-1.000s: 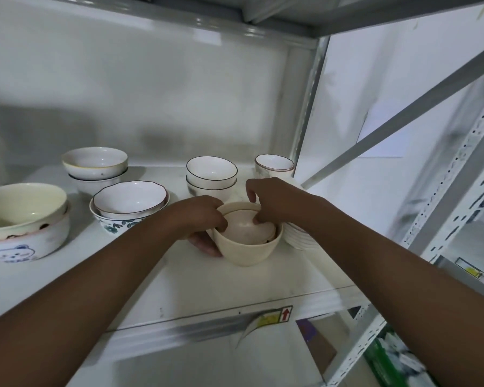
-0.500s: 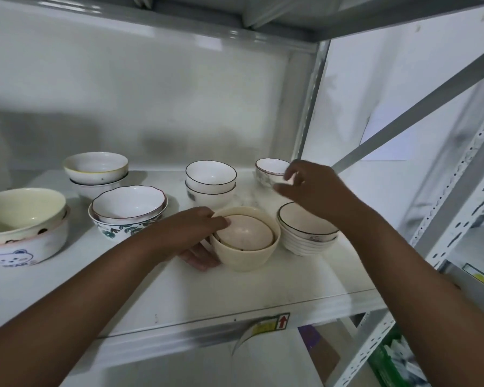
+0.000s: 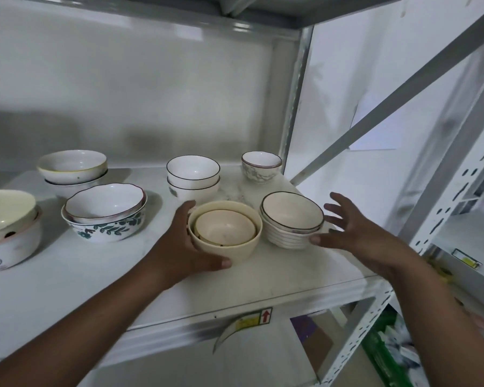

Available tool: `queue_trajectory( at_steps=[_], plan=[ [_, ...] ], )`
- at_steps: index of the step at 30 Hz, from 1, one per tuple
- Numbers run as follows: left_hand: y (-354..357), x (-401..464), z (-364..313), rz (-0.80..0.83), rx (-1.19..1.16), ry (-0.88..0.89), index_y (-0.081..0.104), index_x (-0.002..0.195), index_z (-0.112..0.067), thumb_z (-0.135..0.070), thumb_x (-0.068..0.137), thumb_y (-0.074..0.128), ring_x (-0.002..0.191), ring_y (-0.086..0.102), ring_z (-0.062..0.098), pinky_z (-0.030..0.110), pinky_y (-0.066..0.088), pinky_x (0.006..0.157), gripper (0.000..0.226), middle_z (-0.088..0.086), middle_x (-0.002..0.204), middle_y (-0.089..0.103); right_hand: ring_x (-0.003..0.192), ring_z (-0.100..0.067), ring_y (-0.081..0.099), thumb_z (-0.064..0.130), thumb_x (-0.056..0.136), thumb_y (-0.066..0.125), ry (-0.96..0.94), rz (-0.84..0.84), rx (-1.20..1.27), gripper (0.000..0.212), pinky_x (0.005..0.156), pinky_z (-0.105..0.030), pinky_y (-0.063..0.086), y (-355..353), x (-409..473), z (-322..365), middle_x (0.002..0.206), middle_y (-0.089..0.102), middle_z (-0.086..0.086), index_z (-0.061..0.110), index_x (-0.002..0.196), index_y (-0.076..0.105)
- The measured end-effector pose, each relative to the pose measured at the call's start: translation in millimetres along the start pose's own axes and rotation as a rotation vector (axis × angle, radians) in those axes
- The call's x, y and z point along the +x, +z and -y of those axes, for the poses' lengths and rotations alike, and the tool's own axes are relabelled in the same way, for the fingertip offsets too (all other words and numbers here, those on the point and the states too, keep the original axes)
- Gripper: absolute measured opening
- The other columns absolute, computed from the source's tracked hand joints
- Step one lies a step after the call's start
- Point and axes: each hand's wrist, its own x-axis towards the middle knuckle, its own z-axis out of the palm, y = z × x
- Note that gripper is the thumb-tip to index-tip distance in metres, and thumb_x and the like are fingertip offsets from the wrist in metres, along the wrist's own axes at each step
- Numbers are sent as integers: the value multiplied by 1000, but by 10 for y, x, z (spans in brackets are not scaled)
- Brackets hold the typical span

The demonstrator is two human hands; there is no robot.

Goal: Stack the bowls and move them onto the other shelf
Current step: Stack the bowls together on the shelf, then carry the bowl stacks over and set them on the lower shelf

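Hands at two bowl stacks on the white shelf (image 3: 277, 277).

Left hand (image 3: 183, 247) has its grip curled round the cream bowl stack (image 3: 225, 230), thumb under the near wall and fingers on the far rim; a smaller bowl nests inside. Right hand (image 3: 355, 233) is spread open, thumb tip touching the ribbed bowl stack (image 3: 291, 222) just at 3 o'clock of the cream one, fingers apart from it. Black-rimmed pair (image 3: 193, 177) sits at 12 o'clock, a lone patterned bowl (image 3: 261, 166) at 1 o'clock, the leaf-print stack (image 3: 105, 212) at 9 o'clock.
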Motion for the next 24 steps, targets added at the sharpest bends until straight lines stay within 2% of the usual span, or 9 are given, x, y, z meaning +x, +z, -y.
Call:
queue_trajectory(
  at_steps=[3, 5, 7, 10, 13, 16, 18, 20, 24],
  plan=[
    [46, 39, 40, -40, 60, 44, 23, 142, -39, -44, 20, 89, 122, 50, 12, 26, 40, 101, 139, -3, 136, 48, 121, 4, 56, 13, 52, 94, -16, 104, 77, 120, 85, -14, 52, 109, 114, -60, 138, 54, 20, 44, 146, 25],
    [59, 61, 66, -49, 59, 69, 25, 138, -44, -45, 19, 91, 123, 51, 15, 33, 42, 106, 135, 0, 138, 49, 106, 16, 60, 6, 56, 91, -72, 147, 63, 94, 75, -6, 52, 147, 179, -80, 119, 64, 32, 44, 127, 42],
    [61, 76, 88, -55, 52, 77, 28, 136, -44, -44, 19, 92, 124, 51, 14, 38, 42, 109, 133, -2, 137, 50, 106, 18, 59, 6, 55, 92, -96, 164, 51, 94, 76, -7, 52, 188, 211, -108, 116, 63, 36, 49, 122, 42],
    [68, 86, 88, -54, 44, 91, 30, 135, -37, -42, 21, 91, 119, 52, 6, 34, 43, 107, 130, -10, 132, 51, 125, 4, 51, 21, 42, 95, -87, 113, 61, 124, 96, -21, 51, 247, 285, -144, 138, 48, 20, 37, 145, 29],
    [74, 77, 81, -72, 21, 74, 33, 137, -34, -41, 21, 91, 116, 53, 0, 27, 44, 101, 130, -11, 130, 54, 130, -8, 48, 25, 36, 94, -116, 74, 71, 131, 105, -30, 47, 314, 318, -161, 142, 46, 9, 29, 149, 26],
    [78, 62, 68, -80, -16, 86, 39, 123, -41, -39, 22, 90, 103, 53, -18, 16, 43, 90, 113, -20, 121, 55, 128, -11, 53, 21, 38, 95, -147, 67, 115, 124, 99, -27, 51, 358, 331, -185, 138, 53, 8, 28, 146, 34],
    [76, 58, 77, -82, -40, 86, 44, 118, -43, -37, 23, 91, 100, 54, -19, 16, 44, 89, 106, -22, 118, 57, 127, -16, 57, 15, 48, 97, -208, 111, 109, 107, 98, -28, 52, 359, 348, -163, 135, 61, 6, 27, 141, 46],
    [65, 63, 108, -80, -77, 89, 47, 116, -47, -33, 24, 93, 101, 56, -15, 18, 47, 89, 103, -24, 114, 61, 127, -25, 59, 4, 62, 92, -281, 177, 75, 87, 104, -38, 50, 371, 347, -121, 136, 63, -5, 21, 139, 55],
    [35, 77, 150, -65, -87, 132, 50, 109, -63, -32, 27, 96, 104, 59, -10, 13, 51, 80, 100, -27, 115, 63, 129, -37, 56, -7, 70, 84, -320, 225, 124, 78, 110, -58, 41, 396, 347, -89, 136, 61, -17, 7, 140, 53]
  ],
)
